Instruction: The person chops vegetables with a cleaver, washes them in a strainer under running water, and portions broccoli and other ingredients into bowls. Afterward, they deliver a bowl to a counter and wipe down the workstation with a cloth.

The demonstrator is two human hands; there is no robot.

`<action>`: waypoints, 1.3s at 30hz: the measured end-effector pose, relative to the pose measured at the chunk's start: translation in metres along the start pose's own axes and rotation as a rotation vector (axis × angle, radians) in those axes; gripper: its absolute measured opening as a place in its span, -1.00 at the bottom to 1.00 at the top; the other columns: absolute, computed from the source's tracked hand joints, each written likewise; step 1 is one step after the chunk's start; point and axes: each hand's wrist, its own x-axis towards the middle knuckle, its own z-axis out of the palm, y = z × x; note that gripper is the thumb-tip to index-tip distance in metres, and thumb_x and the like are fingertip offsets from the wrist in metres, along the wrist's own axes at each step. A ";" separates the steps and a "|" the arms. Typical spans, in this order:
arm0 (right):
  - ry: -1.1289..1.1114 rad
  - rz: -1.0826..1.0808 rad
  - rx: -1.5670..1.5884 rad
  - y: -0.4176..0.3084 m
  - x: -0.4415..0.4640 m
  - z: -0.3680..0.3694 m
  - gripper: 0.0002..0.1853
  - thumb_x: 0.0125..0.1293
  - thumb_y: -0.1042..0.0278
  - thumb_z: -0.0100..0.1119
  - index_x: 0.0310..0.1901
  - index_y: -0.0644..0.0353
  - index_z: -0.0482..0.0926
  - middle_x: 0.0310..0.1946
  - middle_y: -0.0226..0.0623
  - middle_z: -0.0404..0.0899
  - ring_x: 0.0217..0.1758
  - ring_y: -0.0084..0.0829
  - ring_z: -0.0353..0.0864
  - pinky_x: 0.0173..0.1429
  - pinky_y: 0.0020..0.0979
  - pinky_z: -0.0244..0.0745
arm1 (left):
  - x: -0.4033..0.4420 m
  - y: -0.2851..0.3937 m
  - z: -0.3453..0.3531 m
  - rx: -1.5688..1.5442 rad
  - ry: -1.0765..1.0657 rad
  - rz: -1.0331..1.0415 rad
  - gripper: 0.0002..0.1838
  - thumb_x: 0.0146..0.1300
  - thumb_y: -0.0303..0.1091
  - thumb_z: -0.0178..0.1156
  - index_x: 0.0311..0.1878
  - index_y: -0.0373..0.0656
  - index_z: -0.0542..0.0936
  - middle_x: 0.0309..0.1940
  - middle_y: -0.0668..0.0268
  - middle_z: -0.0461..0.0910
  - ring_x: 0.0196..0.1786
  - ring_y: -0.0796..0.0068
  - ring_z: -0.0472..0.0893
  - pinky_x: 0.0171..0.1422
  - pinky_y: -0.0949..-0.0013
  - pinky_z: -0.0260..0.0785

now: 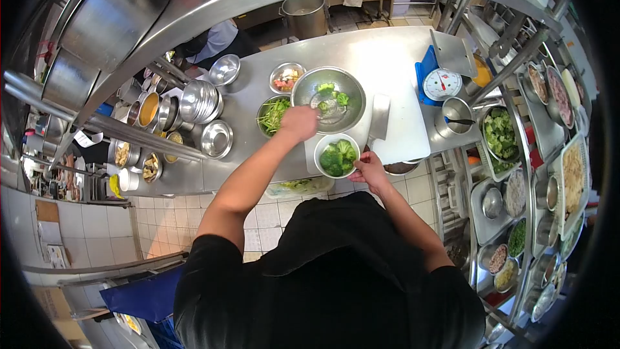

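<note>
Your steel counter bears a wide metal bowl and, nearer you, a white bowl. Your left hand is over the metal bowl's edge, grip too hidden to tell; your right hand grasps the white bowl's rim. Broccoli lies in both.

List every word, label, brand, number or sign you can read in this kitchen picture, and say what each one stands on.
Readable text: none.
Round scale dial: markings are visible, but too small to read.
Paper sheet on the left wall: any print is too small and blurred to read.
</note>
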 end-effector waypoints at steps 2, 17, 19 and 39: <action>0.005 -0.008 -0.002 0.000 -0.004 0.002 -0.78 0.36 0.50 0.08 -0.06 0.22 0.26 -0.21 -0.18 0.50 -0.49 -0.31 0.70 -0.40 -0.31 0.71 | 0.009 0.003 0.010 0.045 -0.045 0.035 -0.70 0.26 -0.10 0.14 -0.18 -0.12 0.65 -0.24 0.09 0.67 -0.17 0.03 0.66 -0.08 0.04 0.53; 0.054 -0.045 -0.011 0.013 -0.004 0.001 -0.78 0.36 0.48 0.09 -0.05 0.20 0.29 -0.23 -0.22 0.51 -0.48 -0.31 0.69 -0.35 -0.25 0.72 | 0.087 -0.217 0.083 -0.492 0.273 -0.709 -0.56 0.09 -0.07 0.14 -0.22 -0.30 0.68 -0.12 -0.09 0.65 -0.06 -0.02 0.65 0.08 0.12 0.48; 0.109 -0.073 0.022 0.018 -0.006 0.006 -0.80 0.36 0.48 0.10 -0.06 0.19 0.30 -0.23 -0.24 0.51 -0.52 -0.35 0.66 -0.37 -0.29 0.72 | 0.101 -0.233 0.101 -0.570 0.130 -0.695 -0.56 0.10 -0.09 0.14 -0.26 -0.37 0.67 -0.16 -0.12 0.65 -0.18 -0.02 0.68 -0.04 0.11 0.51; 0.487 -0.207 0.108 0.057 -0.019 0.063 -0.65 0.42 0.19 0.02 0.13 0.19 0.40 -0.22 -0.24 0.58 -0.54 -0.34 0.64 -0.51 -0.40 0.61 | -0.002 -0.253 0.098 -1.888 0.438 -0.362 -0.68 0.19 -0.14 0.34 -0.14 -0.14 0.56 -0.34 0.35 0.60 -0.43 0.54 0.53 -0.39 0.40 0.45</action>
